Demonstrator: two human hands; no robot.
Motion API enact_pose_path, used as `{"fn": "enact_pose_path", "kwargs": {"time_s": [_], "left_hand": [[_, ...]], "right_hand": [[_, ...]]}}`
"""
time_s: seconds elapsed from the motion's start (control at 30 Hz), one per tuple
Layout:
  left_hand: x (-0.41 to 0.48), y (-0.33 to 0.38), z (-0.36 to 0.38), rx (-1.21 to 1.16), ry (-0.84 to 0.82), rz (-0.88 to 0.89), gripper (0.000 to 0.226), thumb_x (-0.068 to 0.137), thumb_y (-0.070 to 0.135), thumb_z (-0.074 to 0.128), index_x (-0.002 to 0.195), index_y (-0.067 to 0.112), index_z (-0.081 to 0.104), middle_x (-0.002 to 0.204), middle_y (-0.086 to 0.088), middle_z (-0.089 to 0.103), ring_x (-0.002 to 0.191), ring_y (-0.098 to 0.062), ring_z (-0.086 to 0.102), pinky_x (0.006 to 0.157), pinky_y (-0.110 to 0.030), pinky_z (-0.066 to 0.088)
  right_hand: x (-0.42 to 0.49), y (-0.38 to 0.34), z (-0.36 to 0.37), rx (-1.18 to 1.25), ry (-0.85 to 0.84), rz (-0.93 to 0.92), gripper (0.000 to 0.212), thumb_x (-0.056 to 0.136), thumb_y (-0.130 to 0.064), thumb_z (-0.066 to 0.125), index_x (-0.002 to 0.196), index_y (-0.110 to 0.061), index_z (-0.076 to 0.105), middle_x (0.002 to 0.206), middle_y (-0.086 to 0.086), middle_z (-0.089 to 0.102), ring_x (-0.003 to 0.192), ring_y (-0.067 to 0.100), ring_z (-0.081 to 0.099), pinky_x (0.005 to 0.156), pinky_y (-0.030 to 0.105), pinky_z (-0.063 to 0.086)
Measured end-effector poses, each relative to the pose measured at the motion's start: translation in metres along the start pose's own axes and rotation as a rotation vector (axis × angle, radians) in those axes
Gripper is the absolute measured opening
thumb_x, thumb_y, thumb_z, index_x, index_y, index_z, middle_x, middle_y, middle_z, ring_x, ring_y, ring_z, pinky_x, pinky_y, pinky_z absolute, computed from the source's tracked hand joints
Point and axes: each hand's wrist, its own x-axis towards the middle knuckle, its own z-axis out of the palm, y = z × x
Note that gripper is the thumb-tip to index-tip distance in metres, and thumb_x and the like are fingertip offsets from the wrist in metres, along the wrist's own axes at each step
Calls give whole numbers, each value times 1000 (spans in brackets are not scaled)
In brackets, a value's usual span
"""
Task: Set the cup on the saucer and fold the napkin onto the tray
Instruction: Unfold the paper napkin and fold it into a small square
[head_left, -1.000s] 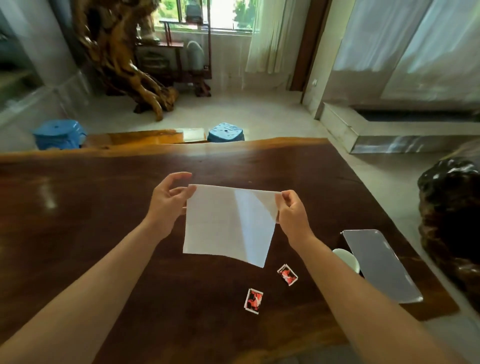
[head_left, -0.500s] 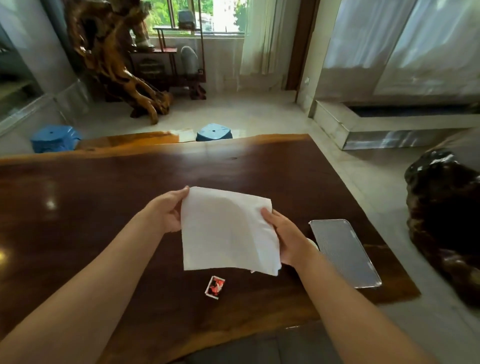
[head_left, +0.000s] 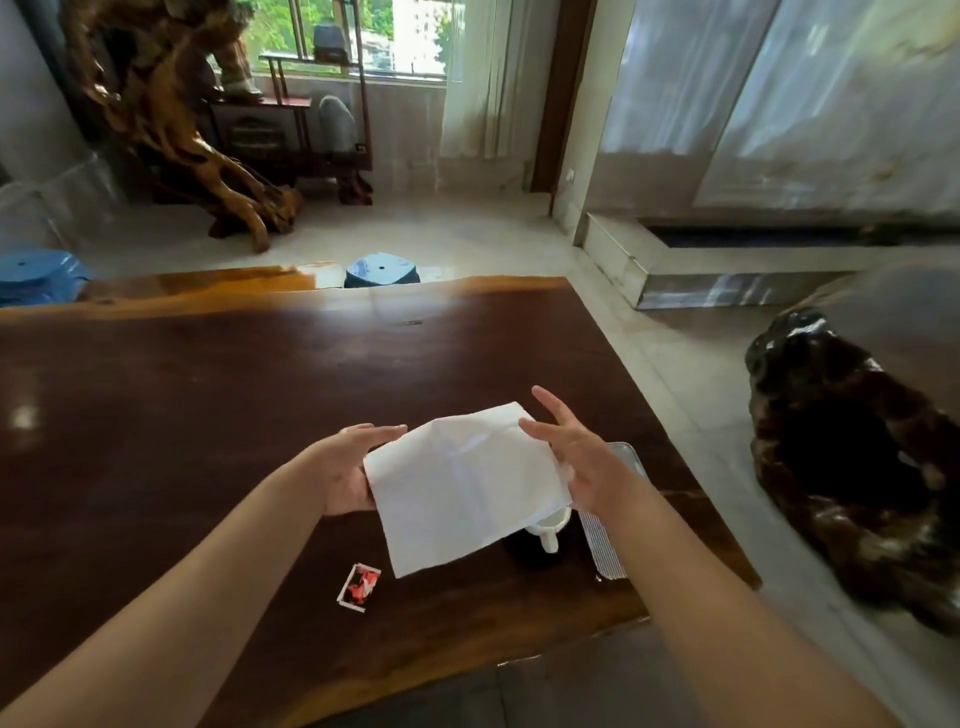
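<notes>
A white paper napkin (head_left: 462, 480), creased, hangs in the air above the dark wooden table (head_left: 208, 415). My left hand (head_left: 345, 467) grips its left edge. On the napkin's right edge, my right hand (head_left: 576, 457) has the thumb and palm against the paper and the fingers spread. Below the napkin's lower right corner a white cup (head_left: 548, 527) with a handle stands on a dark round saucer (head_left: 524, 553). Right of the cup lies a silver metal tray (head_left: 605, 545), mostly hidden by my right forearm.
A small red and white packet (head_left: 359, 587) lies on the table near its front edge. Two blue stools (head_left: 382, 270) stand beyond the far edge. A large dark glossy rock (head_left: 852, 467) sits on the floor to the right of the table.
The napkin has tilted flatter and swung right, over the cup. My right hand's fingers have spread along its right edge. The view shifted, so the cup now shows and one packet is hidden.
</notes>
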Motion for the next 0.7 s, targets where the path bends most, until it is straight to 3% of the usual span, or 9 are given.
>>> {"fn": "enact_pose_path", "kwargs": {"time_s": [0.13,0.27,0.37,0.47,0.53,0.63,0.7], "left_hand": [[-1,-5,5,-36,-18,171,81,81,-7,73,143,31,37,128,-19,58,102,-37,69,73,-50,58],[-1,-8,2,75,-74,291,74,71,-23,72,130,19,57,121,-25,64,103,-37,68,80,-45,58],[7,-9,2,217,-8,346,61,72,-21,75,121,15,68,112,-25,66,104,-35,67,88,-47,59],[18,-4,2,122,47,370,43,81,-14,71,112,16,72,108,-18,68,101,-30,67,86,-47,58],[29,1,0,37,22,371,34,86,-7,69,109,18,73,113,-13,69,109,-30,66,91,-47,54],[44,4,-4,3,-50,386,40,84,-7,71,109,24,75,119,-11,67,113,-30,64,96,-52,52],[54,5,-9,33,-62,428,51,79,-16,72,109,25,74,122,-13,64,108,-30,65,86,-42,60]], "right_hand": [[2,-8,-7,18,-32,-49,52,83,13,65,126,-15,66,110,15,70,97,32,69,87,47,58],[11,-11,-4,48,100,-91,29,89,14,59,103,-8,73,100,15,72,81,26,72,72,38,64],[21,-10,1,81,221,-79,24,94,9,55,100,-5,74,98,16,71,82,26,70,77,38,62],[33,-6,8,150,299,-42,21,95,7,57,99,-5,74,98,15,72,83,26,69,80,39,60],[41,-7,12,187,328,-21,21,95,7,57,96,-5,74,95,14,73,81,26,70,73,36,63],[53,-12,16,197,317,-5,21,95,8,55,104,-3,70,96,15,72,81,25,70,63,32,62],[58,-14,20,162,247,-14,28,90,10,61,115,-1,66,103,18,71,86,27,71,66,33,63]]}}
